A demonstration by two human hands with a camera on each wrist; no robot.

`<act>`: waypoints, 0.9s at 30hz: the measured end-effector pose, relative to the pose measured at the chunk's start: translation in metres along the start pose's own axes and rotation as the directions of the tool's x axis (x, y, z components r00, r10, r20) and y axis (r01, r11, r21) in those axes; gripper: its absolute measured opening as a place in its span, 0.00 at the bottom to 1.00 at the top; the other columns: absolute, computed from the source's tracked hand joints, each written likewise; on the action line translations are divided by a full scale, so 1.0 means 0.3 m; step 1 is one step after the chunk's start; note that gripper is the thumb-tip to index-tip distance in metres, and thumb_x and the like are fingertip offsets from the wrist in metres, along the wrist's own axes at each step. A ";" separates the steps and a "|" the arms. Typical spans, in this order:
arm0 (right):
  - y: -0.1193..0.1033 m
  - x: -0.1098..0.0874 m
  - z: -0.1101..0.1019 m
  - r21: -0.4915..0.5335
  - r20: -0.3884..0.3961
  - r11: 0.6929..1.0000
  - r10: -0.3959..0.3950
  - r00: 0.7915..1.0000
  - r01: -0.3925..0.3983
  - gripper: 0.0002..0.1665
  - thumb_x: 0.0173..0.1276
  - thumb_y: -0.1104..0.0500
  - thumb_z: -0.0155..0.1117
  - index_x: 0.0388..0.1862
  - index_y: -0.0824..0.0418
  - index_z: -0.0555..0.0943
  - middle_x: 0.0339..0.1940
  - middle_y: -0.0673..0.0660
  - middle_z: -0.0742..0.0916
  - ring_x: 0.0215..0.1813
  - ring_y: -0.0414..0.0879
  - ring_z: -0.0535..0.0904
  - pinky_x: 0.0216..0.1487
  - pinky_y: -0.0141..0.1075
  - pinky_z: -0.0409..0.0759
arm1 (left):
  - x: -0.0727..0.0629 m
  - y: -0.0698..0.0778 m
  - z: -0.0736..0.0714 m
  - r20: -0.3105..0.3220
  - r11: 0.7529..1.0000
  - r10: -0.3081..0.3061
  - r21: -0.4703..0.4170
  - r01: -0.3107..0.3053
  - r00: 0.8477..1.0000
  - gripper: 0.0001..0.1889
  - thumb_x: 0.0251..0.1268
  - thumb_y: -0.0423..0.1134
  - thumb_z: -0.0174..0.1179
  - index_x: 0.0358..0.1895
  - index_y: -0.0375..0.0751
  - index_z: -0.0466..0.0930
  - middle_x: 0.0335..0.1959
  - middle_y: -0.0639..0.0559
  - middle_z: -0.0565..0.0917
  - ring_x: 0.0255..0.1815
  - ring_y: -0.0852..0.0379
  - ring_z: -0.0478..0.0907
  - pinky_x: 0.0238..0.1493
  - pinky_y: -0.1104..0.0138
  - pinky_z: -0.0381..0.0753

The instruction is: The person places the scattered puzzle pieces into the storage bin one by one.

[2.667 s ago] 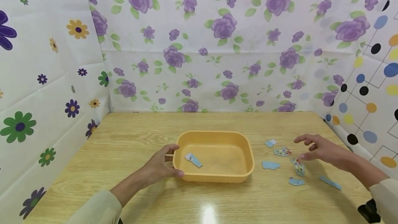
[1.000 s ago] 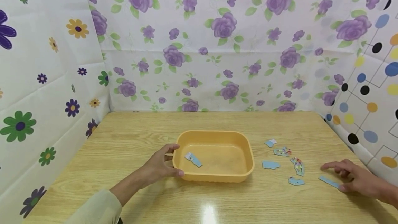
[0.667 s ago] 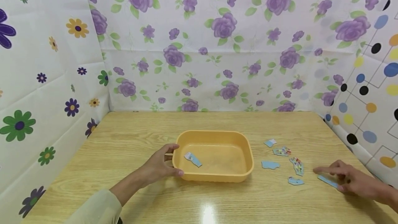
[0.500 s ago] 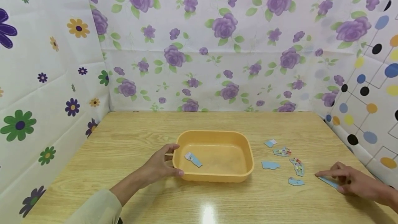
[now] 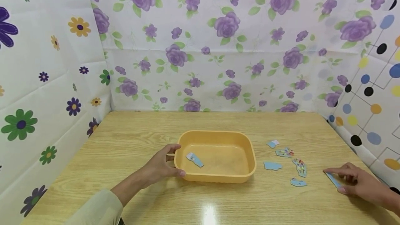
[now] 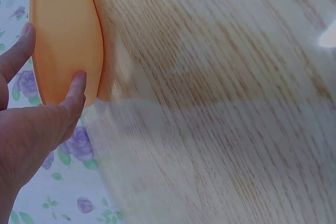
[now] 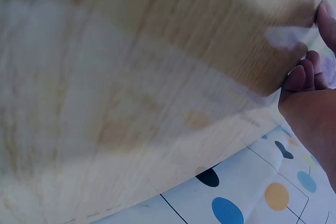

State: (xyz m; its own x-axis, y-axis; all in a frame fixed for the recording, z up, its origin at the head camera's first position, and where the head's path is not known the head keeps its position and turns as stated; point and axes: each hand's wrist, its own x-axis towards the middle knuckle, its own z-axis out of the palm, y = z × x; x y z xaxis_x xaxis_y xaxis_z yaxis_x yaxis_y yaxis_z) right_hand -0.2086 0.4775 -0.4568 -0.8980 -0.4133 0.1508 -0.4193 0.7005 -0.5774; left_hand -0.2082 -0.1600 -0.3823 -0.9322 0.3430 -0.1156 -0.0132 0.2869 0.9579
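Note:
My left hand (image 5: 160, 166) grips the left end of a yellow-orange plastic basin (image 5: 215, 178), with fingers at the rim and thumb on the front wall. In the left wrist view, fingers press the basin's side (image 6: 65, 35). Inside lies a light-blue puzzle piece (image 5: 195, 159) with a pale end. At the far right, my right hand (image 5: 362, 183) pinches a narrow light-blue puzzle strip (image 5: 333, 180) lengthwise, forefinger at its far end and thumb at its near end. The right wrist view shows that hand (image 7: 312, 87) at its edge; the strip cannot be made out there.
Between basin and right hand lie several puzzle pieces: a blue-and-white one (image 5: 273, 143), two with colourful patterns (image 5: 284, 152), a plain blue one (image 5: 272, 165) and a small blue one (image 5: 298, 182). Patterned cloths (image 5: 215, 44) enclose the wooden table (image 5: 140, 127).
My right hand has moved from over the patterned pieces right and nearer to the strip. Its forefinger has closed on the far end, and the strip has turned slightly. My left hand stays put.

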 end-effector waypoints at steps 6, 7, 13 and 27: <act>-0.014 -0.005 0.016 -0.038 -0.056 0.999 0.001 0.998 -0.004 0.30 0.56 0.66 0.72 0.60 0.58 0.79 0.34 0.51 0.69 0.30 0.41 0.59 0.24 0.33 0.56 | -0.003 -0.001 -0.004 0.020 1.000 0.011 -0.008 -0.011 1.000 0.51 0.46 0.36 0.76 0.72 0.34 0.53 0.67 0.34 0.60 0.66 0.35 0.63 0.52 0.60 0.82; -0.018 -0.005 0.019 -0.048 -0.067 0.999 0.010 0.998 -0.014 0.30 0.55 0.65 0.72 0.60 0.58 0.79 0.34 0.51 0.69 0.31 0.41 0.59 0.25 0.32 0.56 | -0.003 -0.002 -0.005 0.026 1.000 0.015 -0.010 -0.014 1.000 0.51 0.46 0.36 0.76 0.72 0.34 0.53 0.67 0.33 0.59 0.66 0.35 0.63 0.51 0.60 0.82; -0.039 -0.005 0.026 -0.097 -0.087 0.987 0.117 0.989 -0.125 0.29 0.59 0.62 0.72 0.60 0.61 0.78 0.40 0.57 0.69 0.32 0.38 0.59 0.26 0.31 0.58 | -0.006 0.001 -0.009 0.044 0.999 0.027 -0.019 -0.026 0.999 0.51 0.48 0.36 0.76 0.73 0.33 0.51 0.68 0.33 0.58 0.66 0.34 0.63 0.51 0.60 0.82; -0.042 0.010 0.011 -0.094 -0.126 0.961 0.249 0.960 -0.261 0.32 0.62 0.57 0.70 0.59 0.74 0.73 0.41 0.59 0.63 0.35 0.38 0.55 0.27 0.32 0.53 | -0.001 0.000 -0.007 0.025 1.000 0.017 -0.016 -0.017 1.000 0.51 0.46 0.35 0.76 0.72 0.34 0.52 0.68 0.33 0.59 0.68 0.34 0.62 0.50 0.61 0.83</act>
State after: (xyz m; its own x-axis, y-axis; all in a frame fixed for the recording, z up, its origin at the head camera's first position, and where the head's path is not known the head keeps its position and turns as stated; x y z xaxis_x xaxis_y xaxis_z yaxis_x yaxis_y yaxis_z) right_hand -0.2057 0.4655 -0.4515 -0.9835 -0.1491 0.1027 -0.1808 0.8358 -0.5183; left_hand -0.2086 -0.1620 -0.3819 -0.9231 0.3699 -0.1053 -0.0031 0.2665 0.9638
